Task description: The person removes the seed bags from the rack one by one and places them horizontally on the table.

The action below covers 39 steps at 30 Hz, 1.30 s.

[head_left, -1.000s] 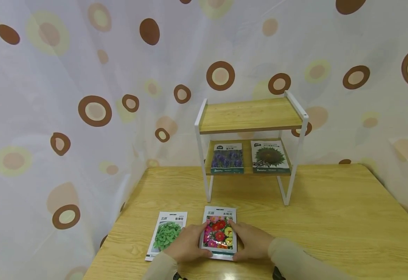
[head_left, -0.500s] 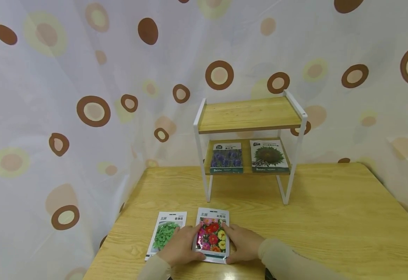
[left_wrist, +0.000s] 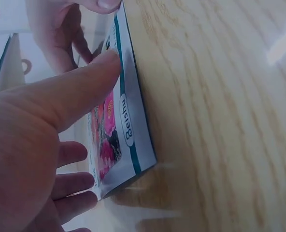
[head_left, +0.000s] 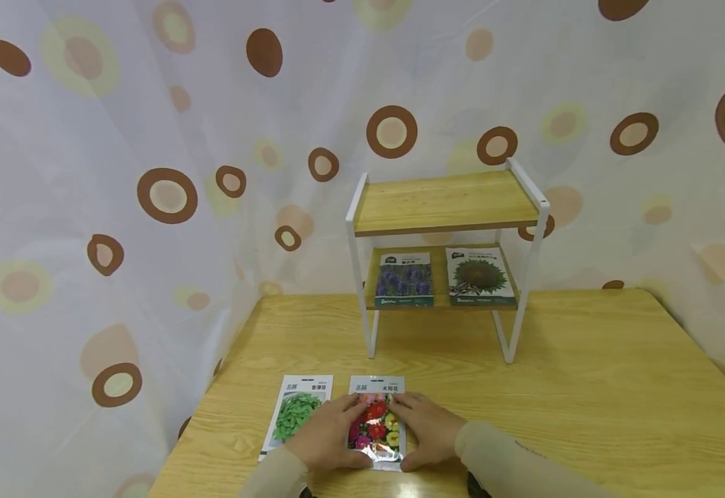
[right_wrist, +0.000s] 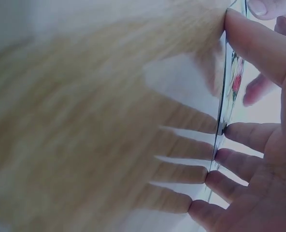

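A seed packet with red, pink and yellow flowers (head_left: 377, 422) lies flat on the table before me, between both hands. My left hand (head_left: 327, 432) touches its left side, with the thumb along the bottom edge. In the left wrist view that thumb (left_wrist: 92, 82) lies over the packet's green-striped end. On the other side, my right hand (head_left: 427, 429) has its fingers and thumb against the right edge. The right wrist view shows those fingertips (right_wrist: 225, 166) lined up along the packet's thin side. A seed packet with green leaves (head_left: 297, 415) lies just left, partly behind my left hand.
A two-tier shelf with white frame (head_left: 446, 204) stands behind the packets. Its lower board bears a purple-flower packet (head_left: 404, 280) and a sunflower-head packet (head_left: 479, 277) side by side. The wooden table (head_left: 599, 387) extends right. A spotted curtain (head_left: 213, 104) hangs behind.
Both hands have moved left with the flower packet and slightly nearer to me, so it lies closer to the green-leaf packet. The shelf and its packets have stayed put.
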### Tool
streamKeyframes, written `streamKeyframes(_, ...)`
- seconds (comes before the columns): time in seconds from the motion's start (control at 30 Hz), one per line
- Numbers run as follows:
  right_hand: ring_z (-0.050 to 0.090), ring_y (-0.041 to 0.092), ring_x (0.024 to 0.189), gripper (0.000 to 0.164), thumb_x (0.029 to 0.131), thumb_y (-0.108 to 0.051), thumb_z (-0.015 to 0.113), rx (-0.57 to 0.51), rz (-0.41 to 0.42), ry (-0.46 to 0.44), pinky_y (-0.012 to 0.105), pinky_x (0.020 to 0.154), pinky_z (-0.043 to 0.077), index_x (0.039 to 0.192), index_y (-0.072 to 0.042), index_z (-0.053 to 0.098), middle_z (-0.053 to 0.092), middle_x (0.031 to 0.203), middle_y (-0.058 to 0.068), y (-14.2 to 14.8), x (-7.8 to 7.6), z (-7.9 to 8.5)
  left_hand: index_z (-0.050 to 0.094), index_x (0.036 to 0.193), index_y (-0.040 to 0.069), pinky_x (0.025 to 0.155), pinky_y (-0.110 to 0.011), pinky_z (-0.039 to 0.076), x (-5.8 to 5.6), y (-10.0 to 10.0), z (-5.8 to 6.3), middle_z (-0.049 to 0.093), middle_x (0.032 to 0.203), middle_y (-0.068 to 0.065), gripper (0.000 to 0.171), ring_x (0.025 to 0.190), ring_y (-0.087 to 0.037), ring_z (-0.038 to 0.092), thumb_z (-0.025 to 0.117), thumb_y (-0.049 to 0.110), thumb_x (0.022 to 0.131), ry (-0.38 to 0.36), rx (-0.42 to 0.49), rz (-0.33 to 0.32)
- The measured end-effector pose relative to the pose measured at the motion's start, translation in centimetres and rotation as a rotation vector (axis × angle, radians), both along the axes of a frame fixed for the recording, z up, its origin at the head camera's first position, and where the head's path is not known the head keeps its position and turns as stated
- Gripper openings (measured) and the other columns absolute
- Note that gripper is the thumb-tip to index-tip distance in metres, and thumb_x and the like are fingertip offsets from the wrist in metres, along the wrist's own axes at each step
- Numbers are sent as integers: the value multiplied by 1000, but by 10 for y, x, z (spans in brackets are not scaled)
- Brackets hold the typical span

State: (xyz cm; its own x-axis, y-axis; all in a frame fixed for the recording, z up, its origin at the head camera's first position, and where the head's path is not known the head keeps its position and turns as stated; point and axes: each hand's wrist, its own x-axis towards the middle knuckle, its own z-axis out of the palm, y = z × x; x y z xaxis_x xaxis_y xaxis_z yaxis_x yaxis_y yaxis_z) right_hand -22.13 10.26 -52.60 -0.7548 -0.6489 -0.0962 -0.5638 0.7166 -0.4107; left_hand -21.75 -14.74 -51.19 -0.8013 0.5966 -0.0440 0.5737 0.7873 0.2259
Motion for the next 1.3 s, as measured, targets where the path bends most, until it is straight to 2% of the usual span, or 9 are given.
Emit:
streamKeyframes(0.17,31,38,136,102,70,-63,75,12,14,9,52,105,35,147,-7,39,34,151,12,-3,0,2,43,145,7,103,-45,40,-1,2,2,39,149,-11,97,129,-31,45,71,66,73,-42,-14,-29)
streamKeyframes(0.43,32,38,136,101,71,-62,76,7,0,-11,53,104,36,147,-6,40,34,151,12,-4,1,7,44,144,6,104,-44,39,-5,3,-1,37,150,-11,95,131,-29,43,72,63,74,-37,-11,-41)
streamKeyframes(1.0,30,36,137,102,70,-63,75,-10,-10,-23,53,105,35,148,-8,38,33,152,12,-2,-3,0,41,146,9,102,-50,39,-5,4,0,34,152,-8,97,131,-31,43,71,65,74,-54,-21,-17)
streamKeyframes(1.3,28,36,139,101,71,-62,75,-72,-36,-93,53,107,32,148,-8,38,30,153,11,1,-1,2,42,146,9,102,-51,40,-3,4,-1,37,150,-9,94,129,-31,45,71,64,75,-56,8,-12)
